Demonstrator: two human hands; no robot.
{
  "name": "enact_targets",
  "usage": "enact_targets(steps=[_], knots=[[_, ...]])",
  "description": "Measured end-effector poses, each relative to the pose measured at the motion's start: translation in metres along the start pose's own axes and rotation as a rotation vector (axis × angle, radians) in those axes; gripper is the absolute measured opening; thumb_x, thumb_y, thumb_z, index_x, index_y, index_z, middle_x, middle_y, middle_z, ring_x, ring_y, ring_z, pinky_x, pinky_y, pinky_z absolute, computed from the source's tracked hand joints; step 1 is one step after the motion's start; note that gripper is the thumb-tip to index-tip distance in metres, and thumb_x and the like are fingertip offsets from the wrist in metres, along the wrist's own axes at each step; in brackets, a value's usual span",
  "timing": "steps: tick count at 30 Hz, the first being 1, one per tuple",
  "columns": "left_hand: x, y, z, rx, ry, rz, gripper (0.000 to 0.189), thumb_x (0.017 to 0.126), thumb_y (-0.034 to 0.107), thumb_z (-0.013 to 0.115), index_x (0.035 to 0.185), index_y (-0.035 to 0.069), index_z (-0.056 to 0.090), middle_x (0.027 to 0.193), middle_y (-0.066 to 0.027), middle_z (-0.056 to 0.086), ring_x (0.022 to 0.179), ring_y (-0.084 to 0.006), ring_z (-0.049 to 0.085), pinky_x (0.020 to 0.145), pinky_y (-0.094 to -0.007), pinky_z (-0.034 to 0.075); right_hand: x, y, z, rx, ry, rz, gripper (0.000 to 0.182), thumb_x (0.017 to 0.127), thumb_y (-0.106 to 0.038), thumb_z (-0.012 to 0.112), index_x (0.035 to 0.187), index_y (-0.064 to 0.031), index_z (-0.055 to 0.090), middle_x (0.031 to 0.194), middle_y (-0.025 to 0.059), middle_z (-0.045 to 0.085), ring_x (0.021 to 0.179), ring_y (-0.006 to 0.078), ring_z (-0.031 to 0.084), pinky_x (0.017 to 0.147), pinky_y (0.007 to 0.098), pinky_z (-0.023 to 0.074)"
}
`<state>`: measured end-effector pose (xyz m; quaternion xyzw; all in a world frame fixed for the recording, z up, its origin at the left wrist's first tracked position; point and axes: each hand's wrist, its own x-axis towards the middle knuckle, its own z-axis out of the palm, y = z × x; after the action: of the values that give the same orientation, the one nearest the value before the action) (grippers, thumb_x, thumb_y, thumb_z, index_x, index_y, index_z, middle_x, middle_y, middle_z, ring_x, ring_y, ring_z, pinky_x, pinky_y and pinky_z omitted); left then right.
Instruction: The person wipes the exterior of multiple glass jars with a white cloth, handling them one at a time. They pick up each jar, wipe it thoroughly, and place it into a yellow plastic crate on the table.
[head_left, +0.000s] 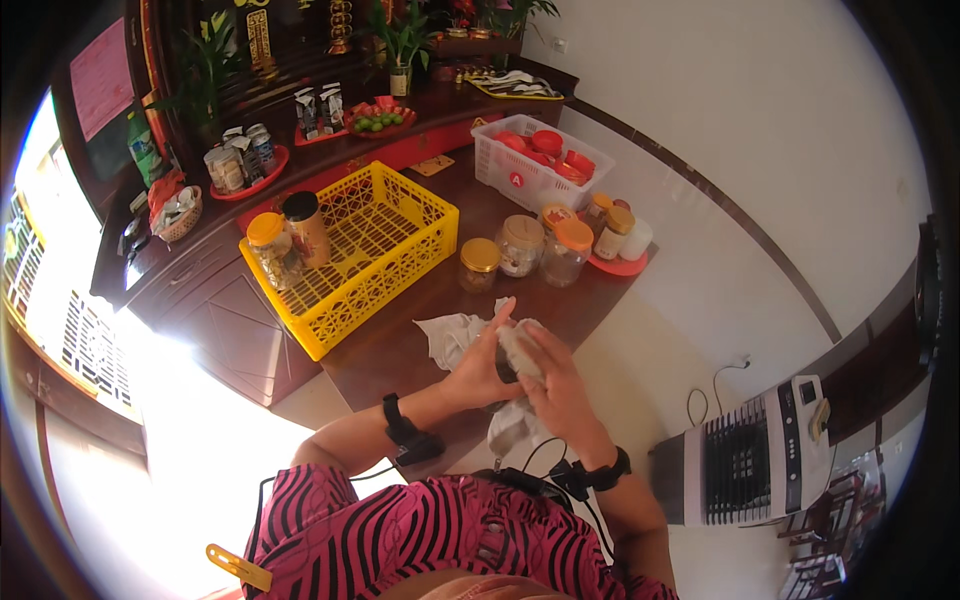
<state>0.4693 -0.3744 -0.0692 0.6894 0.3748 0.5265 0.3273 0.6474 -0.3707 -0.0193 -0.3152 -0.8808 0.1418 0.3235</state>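
Note:
Above the near part of the table, my left hand (476, 375) holds a container (505, 367) that looks clear and is mostly hidden by the fingers and cloth. A white cloth (519, 346) is bunched in my right hand (561, 390), pressed against the container. Part of the cloth spreads to the left, and another part hangs below my hands. Just beyond stand a small gold-lidded jar (480, 266), a wider jar with a beige lid (520, 246) and a clear jar with an orange lid (567, 253).
A yellow plastic crate (386, 281) at the left holds an orange-lidded jar (274, 253) and a black-lidded canister (307, 232). Behind the jars is a white basket (499, 169) of red items. A red plate (626, 265) bears more jars. An air cooler (739, 457) stands right.

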Motion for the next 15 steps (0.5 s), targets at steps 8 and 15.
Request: enact_targets(steps=[8,15], knots=[[-0.01,0.013,-0.007,0.138,-0.002,0.1,0.111,0.065,0.016,0.083,0.152,0.001,0.016,0.135,-0.0208,0.048,0.124,-0.0376,0.047,0.106,-0.0439,0.037,-0.002,-0.013,-0.002,0.256,0.013,0.206,0.064,0.079,-0.019,0.073,0.136,-0.0023,0.049,0.146,0.0205,0.041,0.132,0.0368,0.043,0.108,0.0436,0.0356],[-0.025,0.013,0.013,0.222,-0.211,0.182,0.099,0.061,0.016,0.08,0.146,0.001,0.031,0.135,-0.0223,0.049,0.118,-0.0423,0.048,0.1,-0.0473,0.039,-0.047,-0.018,0.006,0.277,-0.027,0.415,0.081,0.072,-0.027,0.077,0.14,-0.0018,0.042,0.139,0.0237,0.042,0.128,0.0396,0.044,0.107,0.0426,0.0375]])
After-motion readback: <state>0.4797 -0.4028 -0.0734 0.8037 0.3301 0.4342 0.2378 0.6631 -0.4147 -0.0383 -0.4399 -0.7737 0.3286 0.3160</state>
